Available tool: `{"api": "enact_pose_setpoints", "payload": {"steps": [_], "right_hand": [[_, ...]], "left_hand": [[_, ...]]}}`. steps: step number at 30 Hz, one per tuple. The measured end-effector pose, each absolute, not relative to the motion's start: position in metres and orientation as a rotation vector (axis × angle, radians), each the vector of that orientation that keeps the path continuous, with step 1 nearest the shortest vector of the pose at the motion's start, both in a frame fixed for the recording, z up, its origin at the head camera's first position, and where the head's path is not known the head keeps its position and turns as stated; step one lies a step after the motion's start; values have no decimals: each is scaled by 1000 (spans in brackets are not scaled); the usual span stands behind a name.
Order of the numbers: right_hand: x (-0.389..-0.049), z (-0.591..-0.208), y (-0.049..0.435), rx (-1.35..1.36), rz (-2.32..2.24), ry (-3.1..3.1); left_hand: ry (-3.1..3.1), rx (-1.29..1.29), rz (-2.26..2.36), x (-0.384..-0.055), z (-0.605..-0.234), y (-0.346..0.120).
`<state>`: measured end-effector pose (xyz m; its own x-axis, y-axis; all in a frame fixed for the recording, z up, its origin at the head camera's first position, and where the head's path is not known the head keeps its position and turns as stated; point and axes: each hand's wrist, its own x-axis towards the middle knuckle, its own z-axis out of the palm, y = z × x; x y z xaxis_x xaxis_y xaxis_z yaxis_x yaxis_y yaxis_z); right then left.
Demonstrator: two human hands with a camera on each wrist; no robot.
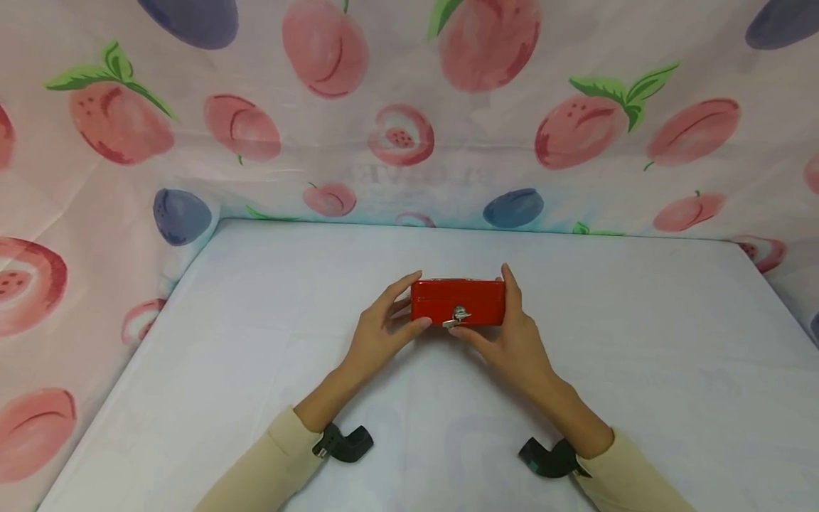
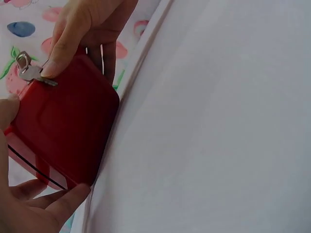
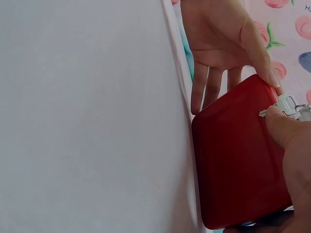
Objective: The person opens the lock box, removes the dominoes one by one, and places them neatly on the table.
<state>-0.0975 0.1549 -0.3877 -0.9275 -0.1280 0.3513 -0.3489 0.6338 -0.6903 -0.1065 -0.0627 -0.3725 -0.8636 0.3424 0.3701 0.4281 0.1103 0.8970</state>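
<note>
A small red metal cash box is held between both hands near the middle of the white table. Silver keys on a ring hang at the lock on its front. My left hand grips the box's left end, thumb at the lower front corner and fingers along the side. At the opposite end my right hand grips it, its thumb touching a key low on the front. In the left wrist view the box's smooth dark red underside shows. Some fingers behind the box are hidden.
White cloth covers the table, whose far edge meets a fruit-print curtain. The curtain also runs along the left side. Black wrist mounts stick out inward from both cream sleeves.
</note>
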Motion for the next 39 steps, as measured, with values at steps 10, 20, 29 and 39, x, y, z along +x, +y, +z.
{"api": "enact_pose_setpoints", "payload": {"steps": [10,20,29,39], "right_hand": [[-95,-390,154,421,1149,-2574],[-94,-391,154,443,1100,-2569],[-93,-391,153,460,1085,-2580],[-92,-389,154,486,1072,-2606]], "left_hand": [[-2281,-708,-1890,-98,-371,-50],[-2316,-614,-1767,-98,-381,-39],[-2415,-539,-1580,-103,-395,-32],[-2422,-521,-1562,-100,-392,-30]]}}
